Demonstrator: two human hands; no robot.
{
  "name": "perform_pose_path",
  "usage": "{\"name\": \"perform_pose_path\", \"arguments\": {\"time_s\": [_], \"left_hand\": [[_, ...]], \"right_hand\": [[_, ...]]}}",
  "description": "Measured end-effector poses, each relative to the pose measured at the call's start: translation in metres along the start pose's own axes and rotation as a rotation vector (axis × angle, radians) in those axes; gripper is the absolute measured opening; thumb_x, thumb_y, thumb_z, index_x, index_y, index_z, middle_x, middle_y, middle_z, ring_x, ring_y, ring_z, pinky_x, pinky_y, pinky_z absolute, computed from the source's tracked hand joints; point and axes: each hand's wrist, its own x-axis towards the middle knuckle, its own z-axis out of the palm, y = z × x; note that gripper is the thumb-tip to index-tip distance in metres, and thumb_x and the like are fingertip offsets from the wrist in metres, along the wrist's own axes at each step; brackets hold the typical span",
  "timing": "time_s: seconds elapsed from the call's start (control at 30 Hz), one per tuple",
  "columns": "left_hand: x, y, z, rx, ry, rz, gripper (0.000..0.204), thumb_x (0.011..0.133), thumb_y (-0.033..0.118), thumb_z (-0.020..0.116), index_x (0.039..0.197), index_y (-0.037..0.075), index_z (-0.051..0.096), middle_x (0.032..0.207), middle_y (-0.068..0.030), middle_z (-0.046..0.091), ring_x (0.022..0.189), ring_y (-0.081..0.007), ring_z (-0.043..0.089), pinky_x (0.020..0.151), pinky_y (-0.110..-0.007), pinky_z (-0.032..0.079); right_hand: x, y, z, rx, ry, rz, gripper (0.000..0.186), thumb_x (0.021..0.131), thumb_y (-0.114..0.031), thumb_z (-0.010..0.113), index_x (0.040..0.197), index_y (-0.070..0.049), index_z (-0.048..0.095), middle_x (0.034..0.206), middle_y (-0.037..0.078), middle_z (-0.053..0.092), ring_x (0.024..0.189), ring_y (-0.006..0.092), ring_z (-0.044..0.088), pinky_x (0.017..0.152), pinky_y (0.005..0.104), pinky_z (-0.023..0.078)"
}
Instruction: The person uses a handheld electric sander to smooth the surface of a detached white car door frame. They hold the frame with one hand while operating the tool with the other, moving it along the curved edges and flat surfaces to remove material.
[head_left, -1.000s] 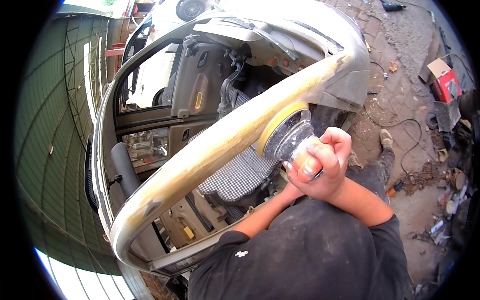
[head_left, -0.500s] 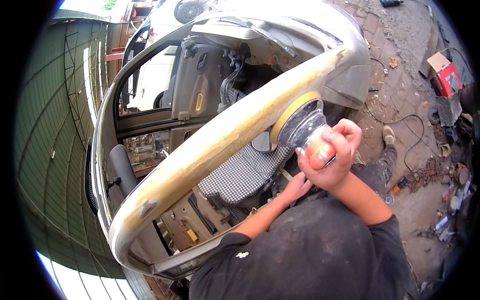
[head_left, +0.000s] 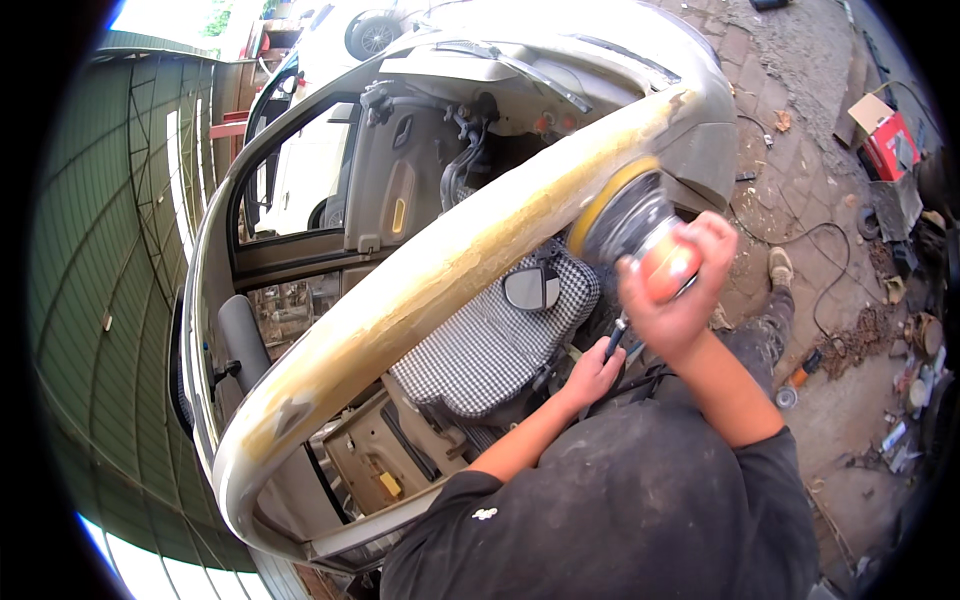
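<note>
beside the yellowish pillar (head_left: 450,255), the right hand (head_left: 680,285) grips a sander (head_left: 628,218) while the left hand (head_left: 592,378) clasps a dark tube (head_left: 615,340).

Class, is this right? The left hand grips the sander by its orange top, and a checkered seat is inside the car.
Not quite: the head view shows the right hand, not the left hand, gripping the sander by its orange top.

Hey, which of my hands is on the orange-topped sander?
Your right hand, the higher one in the picture, grips the orange-topped sander. Your left hand, lower down, is closed around a slim dark tube-like piece instead.
</note>
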Motion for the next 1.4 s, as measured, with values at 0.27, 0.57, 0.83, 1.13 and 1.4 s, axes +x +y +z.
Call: {"name": "perform_pose_path", "arguments": {"time_s": [0.27, 0.57, 0.83, 1.13, 1.4], "left_hand": [[-0.002, 0.003, 0.0, -0.038, -0.021, 0.183, 0.02, 0.108, 0.021, 0.059, 0.106, 0.002, 0.06, 0.09, -0.014, 0.065, 0.084, -0.025, 0.064, 0.079, -0.041, 0.052], [-0.012, 0.03, -0.016, 0.123, -0.178, 0.07, 0.024, 0.109, 0.027, 0.061, 0.108, 0.003, 0.061, 0.093, -0.0147, 0.065, 0.087, -0.0276, 0.065, 0.081, -0.042, 0.052], [-0.015, 0.018, -0.01, -0.027, -0.173, 0.367, 0.026, 0.104, 0.023, 0.068, 0.121, 0.003, 0.068, 0.105, -0.0164, 0.074, 0.098, -0.0315, 0.072, 0.088, -0.043, 0.056], [-0.016, 0.034, -0.008, 0.035, -0.216, 0.189, 0.023, 0.108, 0.024, 0.063, 0.103, 0.001, 0.063, 0.083, -0.0095, 0.06, 0.08, -0.0208, 0.058, 0.075, -0.039, 0.051], [-0.019, 0.015, 0.012, -0.179, -0.102, 0.456, 0.025, 0.109, 0.025, 0.061, 0.116, 0.002, 0.068, 0.098, -0.0146, 0.07, 0.091, -0.0246, 0.068, 0.085, -0.041, 0.054]], "right_hand": [[0.002, -0.021, 0.0, 0.023, -0.006, -0.035, 0.073, 0.071, -0.013, 0.092, 0.132, -0.008, 0.052, 0.122, 0.018, 0.053, 0.107, 0.0356, 0.052, 0.092, 0.0487, 0.048], [0.017, 0.003, -0.012, -0.024, -0.09, 0.187, 0.062, 0.086, -0.007, 0.085, 0.136, -0.005, 0.048, 0.121, 0.01, 0.051, 0.113, 0.0198, 0.051, 0.1, 0.0382, 0.046], [0.021, -0.064, -0.014, 0.099, -0.193, -0.1, 0.073, 0.072, -0.01, 0.09, 0.134, -0.007, 0.05, 0.123, 0.017, 0.049, 0.107, 0.0322, 0.052, 0.094, 0.0442, 0.047], [0.032, -0.017, -0.015, 0.122, -0.126, 0.219, 0.06, 0.081, -0.007, 0.083, 0.132, -0.005, 0.051, 0.121, 0.015, 0.05, 0.111, 0.0306, 0.053, 0.099, 0.0442, 0.047], [0.024, -0.1, -0.005, 0.188, -0.213, -0.189, 0.065, 0.072, -0.017, 0.092, 0.128, -0.014, 0.059, 0.116, 0.019, 0.052, 0.098, 0.034, 0.058, 0.075, 0.0437, 0.055]]}}
